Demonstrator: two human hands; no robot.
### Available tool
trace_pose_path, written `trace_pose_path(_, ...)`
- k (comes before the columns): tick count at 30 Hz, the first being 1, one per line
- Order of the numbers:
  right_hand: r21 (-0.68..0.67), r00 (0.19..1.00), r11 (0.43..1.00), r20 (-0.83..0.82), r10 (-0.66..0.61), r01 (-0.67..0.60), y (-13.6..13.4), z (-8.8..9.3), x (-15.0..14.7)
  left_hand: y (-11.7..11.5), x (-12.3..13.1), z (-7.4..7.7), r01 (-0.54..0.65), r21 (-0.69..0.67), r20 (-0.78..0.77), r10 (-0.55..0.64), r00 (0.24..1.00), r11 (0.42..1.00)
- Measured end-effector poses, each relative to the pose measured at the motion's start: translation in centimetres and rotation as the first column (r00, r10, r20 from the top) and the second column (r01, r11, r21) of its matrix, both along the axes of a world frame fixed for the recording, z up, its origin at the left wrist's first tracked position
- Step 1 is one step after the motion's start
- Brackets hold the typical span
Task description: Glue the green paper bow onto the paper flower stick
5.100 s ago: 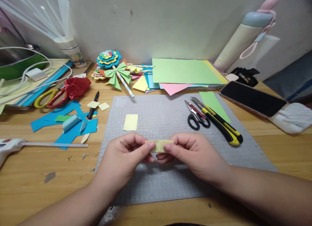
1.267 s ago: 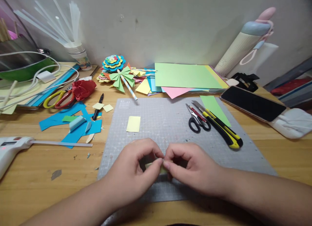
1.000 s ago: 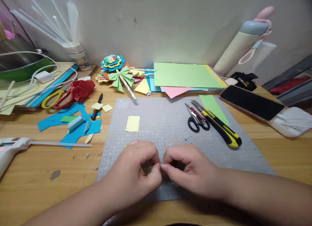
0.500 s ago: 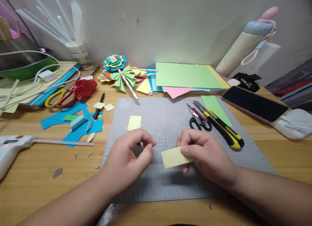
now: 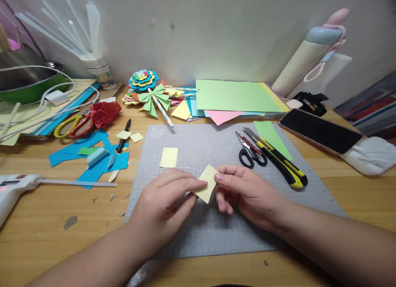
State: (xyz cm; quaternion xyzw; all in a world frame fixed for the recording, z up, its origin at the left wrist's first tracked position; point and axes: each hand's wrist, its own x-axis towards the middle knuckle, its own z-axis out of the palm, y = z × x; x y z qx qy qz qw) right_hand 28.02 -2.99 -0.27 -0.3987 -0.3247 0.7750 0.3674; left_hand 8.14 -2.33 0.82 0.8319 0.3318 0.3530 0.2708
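A small strip of pale yellow paper (image 5: 206, 189) is held tilted above the grey cutting mat (image 5: 198, 134), between both hands. My left hand (image 5: 168, 204) pinches its left side, thumb beneath and fingers on top. At the paper's right edge, my right hand (image 5: 247, 192) grips it between thumb and index finger, the other fingers curled below. Another pale yellow paper piece (image 5: 168, 157) lies on the mat just beyond my left hand. Small black-handled scissors (image 5: 252, 154) and a yellow-and-black utility knife (image 5: 278, 161) rest beyond my right hand.
Blue paper scraps (image 5: 102, 161), a black pen (image 5: 124, 136) and a glue gun (image 5: 18, 190) lie on the left. Paper flowers (image 5: 144, 81) and stacked coloured sheets (image 5: 235, 95) sit along the wall. A phone (image 5: 320, 130) lies at right, near a leaning bottle (image 5: 305, 58).
My left hand has moved right and taken hold of the yellow paper, which my right hand held alone before. The paper has turned and now appears shorter, as if folded or seen from another angle.
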Motion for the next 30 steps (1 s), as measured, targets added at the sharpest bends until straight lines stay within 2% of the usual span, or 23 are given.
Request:
trace_pose_path(4,-0.024,0.999,1.0,0.031,0.015,-0.015,-0.02,-0.09,-0.07,-0.12,0.04,-0.09,0.023,-0.021,-0.011,-0.023,1.0,1.0)
trace_pose_path(7,-0.034,0.999,0.999,0.051,0.001,0.001,-0.07,-0.1,-0.1,-0.22,0.04,0.11,0.015,-0.101,-0.003,-0.015,1.0,0.995)
trace_pose_path(11,0.006,0.996,1.0,0.085,-0.012,0.011,-0.16,-0.2,-0.16,-0.24,0.22,0.38,-0.01,-0.223,0.027,0.016,1.0,0.975)
trace_pose_path(17,0.071,0.989,0.997,0.146,0.028,-0.038,-0.5,-0.31,-0.19,-0.55,0.65,-0.05,-0.028,-0.329,-0.029,0.02,0.999,0.944)
trace_pose_path(20,0.1,0.983,0.992,0.172,0.059,-0.077,-0.57,-0.12,-0.15,-0.67,0.67,-0.26,-0.065,-0.445,0.06,0.103,0.993,0.893)
trace_pose_path(22,0.113,0.98,0.989,0.184,0.073,-0.095,-0.57,0.02,-0.12,-0.67,0.64,-0.27,-0.068,-0.554,0.145,0.176,0.974,0.83)
trace_pose_path(24,0.107,0.981,0.99,0.178,0.076,-0.096,-0.54,0.08,-0.1,-0.66,0.61,-0.23,-0.017,-0.643,0.213,0.2,0.956,0.766)
trace_pose_path(26,0.092,0.986,0.992,0.147,0.074,-0.088,-0.48,0.04,-0.08,-0.68,0.56,-0.21,0.055,-0.678,0.251,0.161,0.955,0.733)
trace_pose_path(28,0.063,0.993,0.996,0.103,0.064,-0.071,-0.38,-0.07,-0.05,-0.74,0.49,-0.21,0.108,-0.651,0.261,0.089,0.961,0.751)
trace_pose_path(30,0.027,0.998,0.999,0.058,0.039,-0.04,-0.25,-0.14,-0.03,-0.79,0.43,-0.21,0.112,-0.577,0.215,0.018,0.976,0.809)
